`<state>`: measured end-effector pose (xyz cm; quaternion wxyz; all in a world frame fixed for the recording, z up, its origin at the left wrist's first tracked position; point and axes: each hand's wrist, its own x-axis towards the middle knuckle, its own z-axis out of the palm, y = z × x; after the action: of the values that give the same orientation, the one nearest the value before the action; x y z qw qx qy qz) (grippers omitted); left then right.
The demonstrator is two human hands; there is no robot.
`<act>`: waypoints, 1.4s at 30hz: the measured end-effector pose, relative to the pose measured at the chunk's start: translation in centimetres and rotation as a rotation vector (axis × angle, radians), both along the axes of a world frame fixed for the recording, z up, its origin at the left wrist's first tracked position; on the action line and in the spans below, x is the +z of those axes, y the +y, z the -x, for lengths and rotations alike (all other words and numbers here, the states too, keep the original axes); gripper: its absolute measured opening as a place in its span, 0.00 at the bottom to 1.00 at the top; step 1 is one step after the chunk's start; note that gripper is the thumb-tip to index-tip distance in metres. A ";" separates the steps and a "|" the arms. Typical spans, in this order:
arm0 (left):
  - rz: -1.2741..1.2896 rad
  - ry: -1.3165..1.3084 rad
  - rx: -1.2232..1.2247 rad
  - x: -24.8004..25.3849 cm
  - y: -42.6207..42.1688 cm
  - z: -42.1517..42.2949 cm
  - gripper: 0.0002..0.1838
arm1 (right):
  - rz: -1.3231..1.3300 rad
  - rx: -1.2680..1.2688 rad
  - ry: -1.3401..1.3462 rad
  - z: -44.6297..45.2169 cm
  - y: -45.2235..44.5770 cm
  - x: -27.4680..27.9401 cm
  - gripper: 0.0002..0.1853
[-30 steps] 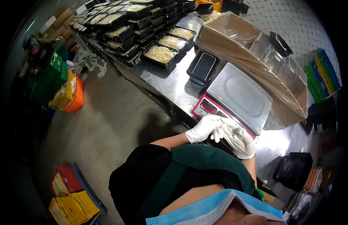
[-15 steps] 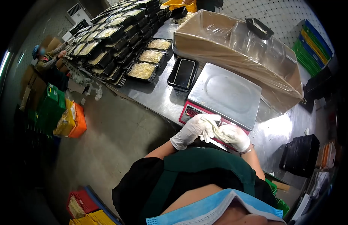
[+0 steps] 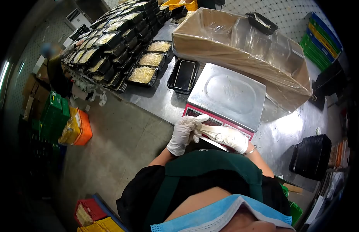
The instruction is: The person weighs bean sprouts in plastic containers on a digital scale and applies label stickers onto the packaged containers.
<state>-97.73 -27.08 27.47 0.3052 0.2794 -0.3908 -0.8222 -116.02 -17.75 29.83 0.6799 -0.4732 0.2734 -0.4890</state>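
White gloves cover both my hands in front of the scale. My left hand (image 3: 184,133) is closed on the finger end of the glove (image 3: 210,132) worn on my right hand. That glove is stretched out long and wrinkled between the two hands. My right hand (image 3: 232,139) sits inside it, its fingers hidden by the glove. Just beyond my hands is a red scale with a flat metal pan (image 3: 227,96); its front panel is partly covered by my hands. To the pan's left stands a black plastic tray (image 3: 183,75) with nothing on its visible bottom.
Three black trays of pale sprouts (image 3: 142,75) stand left of the scale, beside tall stacks of filled trays (image 3: 106,38). Behind it lies a long cardboard box (image 3: 241,50) lined with plastic. Stacked black trays (image 3: 311,156) are at right. Another person (image 3: 52,62) stands far left.
My left hand has moved left, away from my right, drawing the right glove's fingers out long. The other person has shifted position and is now more blurred.
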 end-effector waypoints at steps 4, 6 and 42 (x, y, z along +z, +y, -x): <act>0.137 -0.075 -0.287 0.9 0.1 0.2 0.20 | -0.265 -0.137 0.102 1.2 0.1 -2.7 0.19; 0.083 -0.017 -0.345 -1.3 0.8 1.4 0.20 | -0.249 -0.216 0.228 1.3 0.1 -4.3 0.15; 0.715 -0.998 0.609 -8.8 -12.4 -7.6 0.45 | -0.111 -0.231 0.501 2.7 4.4 -2.1 0.08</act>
<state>-90.14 -39.46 18.66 0.3796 0.6046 -0.6360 -0.2930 -118.74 -13.34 27.72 0.5557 -0.5070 0.5116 -0.4152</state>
